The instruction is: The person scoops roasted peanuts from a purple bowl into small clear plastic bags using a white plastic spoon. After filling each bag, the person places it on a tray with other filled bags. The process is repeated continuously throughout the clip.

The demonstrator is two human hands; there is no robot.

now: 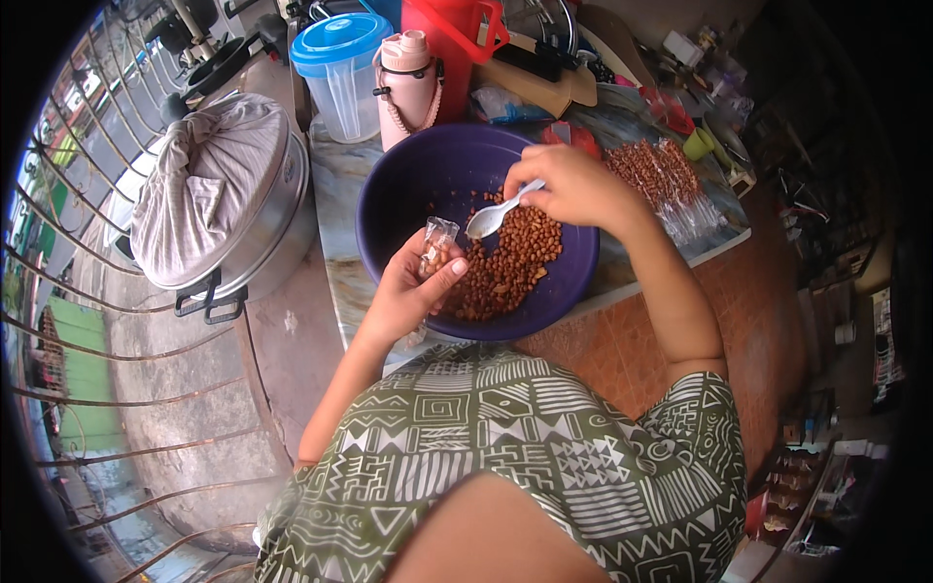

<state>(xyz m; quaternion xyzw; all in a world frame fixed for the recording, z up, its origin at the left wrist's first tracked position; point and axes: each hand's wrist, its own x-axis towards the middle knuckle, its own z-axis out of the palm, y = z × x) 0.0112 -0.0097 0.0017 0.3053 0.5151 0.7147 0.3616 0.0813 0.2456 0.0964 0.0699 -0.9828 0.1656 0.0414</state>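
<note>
Left hand (410, 284) holds a bag (439, 235), right hand (564, 185) a spoon (490, 220) — over a basin (394, 199) of nuts (507, 277).

White spoon (492, 217) above brown nuts (520, 248), part-filled clear bag (438, 249)

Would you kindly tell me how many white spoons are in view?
1: the white spoon in the right hand's grip, over the nuts in the purple basin. Others may be hidden.

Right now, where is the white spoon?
In the head view, the white spoon is in the right hand, over the nuts in the purple basin, just right of the small clear bag in the left hand.
</note>
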